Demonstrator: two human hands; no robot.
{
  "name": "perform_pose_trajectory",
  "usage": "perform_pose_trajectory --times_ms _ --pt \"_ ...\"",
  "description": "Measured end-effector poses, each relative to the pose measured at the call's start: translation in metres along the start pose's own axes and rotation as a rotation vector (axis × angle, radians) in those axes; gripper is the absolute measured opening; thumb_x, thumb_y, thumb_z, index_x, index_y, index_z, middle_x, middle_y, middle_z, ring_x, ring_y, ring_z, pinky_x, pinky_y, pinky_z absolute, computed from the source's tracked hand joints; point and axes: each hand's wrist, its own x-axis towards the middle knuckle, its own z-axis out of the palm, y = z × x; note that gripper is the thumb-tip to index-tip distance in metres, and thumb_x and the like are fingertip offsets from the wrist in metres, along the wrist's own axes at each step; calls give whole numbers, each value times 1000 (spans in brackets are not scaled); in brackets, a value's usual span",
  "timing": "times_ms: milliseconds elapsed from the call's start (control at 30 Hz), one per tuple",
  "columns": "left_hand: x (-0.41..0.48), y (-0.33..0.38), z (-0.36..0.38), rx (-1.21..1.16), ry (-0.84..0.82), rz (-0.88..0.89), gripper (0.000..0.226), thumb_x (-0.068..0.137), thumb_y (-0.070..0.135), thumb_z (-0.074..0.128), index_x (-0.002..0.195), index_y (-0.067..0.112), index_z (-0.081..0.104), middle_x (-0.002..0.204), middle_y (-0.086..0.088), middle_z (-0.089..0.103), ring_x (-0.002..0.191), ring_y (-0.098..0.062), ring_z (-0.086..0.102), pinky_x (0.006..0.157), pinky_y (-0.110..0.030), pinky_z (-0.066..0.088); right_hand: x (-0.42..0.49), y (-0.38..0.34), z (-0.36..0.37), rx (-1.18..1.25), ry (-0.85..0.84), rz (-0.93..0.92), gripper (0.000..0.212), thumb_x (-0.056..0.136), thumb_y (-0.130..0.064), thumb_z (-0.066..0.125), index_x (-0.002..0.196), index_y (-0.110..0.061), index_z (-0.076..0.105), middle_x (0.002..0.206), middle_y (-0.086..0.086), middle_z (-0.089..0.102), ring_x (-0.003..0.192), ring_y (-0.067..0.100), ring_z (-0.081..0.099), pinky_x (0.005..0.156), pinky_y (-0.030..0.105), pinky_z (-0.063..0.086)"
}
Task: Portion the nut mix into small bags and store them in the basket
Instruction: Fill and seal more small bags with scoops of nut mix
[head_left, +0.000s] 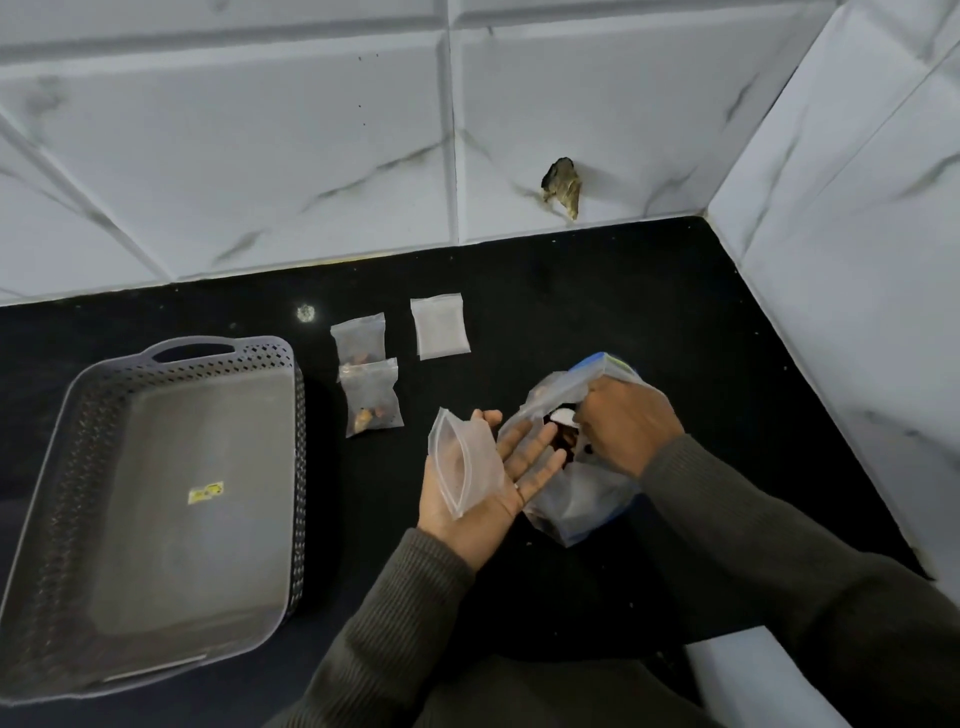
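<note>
My left hand (522, 460) lies palm up with straight fingers, and an empty small zip bag (465, 462) rests on it with its mouth partly open. My right hand (628, 426) reaches with curled fingers into the mouth of the large clear bag of nut mix (576, 501) and pinches a white piece (563, 415) at its fingertips. Two small bags with nuts in them (358, 343) (371, 397) lie between the basket and my hands. A flat empty small bag (440, 326) lies behind them. The grey perforated basket (223, 344) at the left holds nothing but a yellow sticker.
Everything lies on a black counter (649, 312) in a corner of white marble-pattern tiles. The back wall has a dark broken hole (563, 189). The right wall runs diagonally close to the large bag.
</note>
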Motion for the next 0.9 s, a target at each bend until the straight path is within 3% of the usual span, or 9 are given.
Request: perform_pose_trajectory --times_ms 133,267,433,567,667,900 --pt "-5 -6 4 86 16 103 30 82 33 61 77 12 82 127 -24 66 122 -42 59 97 -61 48 -1 -4 6 -30 -36 5 21 91 -25 59 107 -14 66 114 5 56 98 20 59 84 35 52" --pt "-9 -5 10 149 4 156 30 78 34 59 71 16 81 125 -16 64 124 -34 55 109 -60 39 -2 -1 7 20 -49 6 22 94 -21 54 111 -12 64 117 5 57 101 20 59 87 35 51" --pt "4 -6 7 201 54 164 32 81 42 57 78 23 82 128 -14 68 113 -32 67 88 -57 54 0 2 -4 69 -137 19 15 91 -27 60 98 -14 65 100 1 60 92 16 58 86 32 51" --pt "-5 -6 9 178 6 138 34 82 40 55 78 20 82 123 -16 70 123 -34 58 95 -59 48 4 4 -4 119 -213 49 24 86 -37 62 68 -21 61 70 -6 54 79 12 57 79 32 53" --pt "-11 -5 13 174 -2 118 39 83 42 52 75 19 82 110 -15 75 124 -35 54 93 -59 46 7 3 1 164 -319 33 22 88 -36 58 83 -22 73 86 -5 66 90 14 61 86 35 53" --pt "-17 -7 19 267 7 154 28 76 36 58 75 20 81 121 -18 71 127 -34 56 96 -59 48 7 4 9 289 -368 43 23 94 -31 53 92 -25 74 103 -6 66 97 11 57 95 33 47"
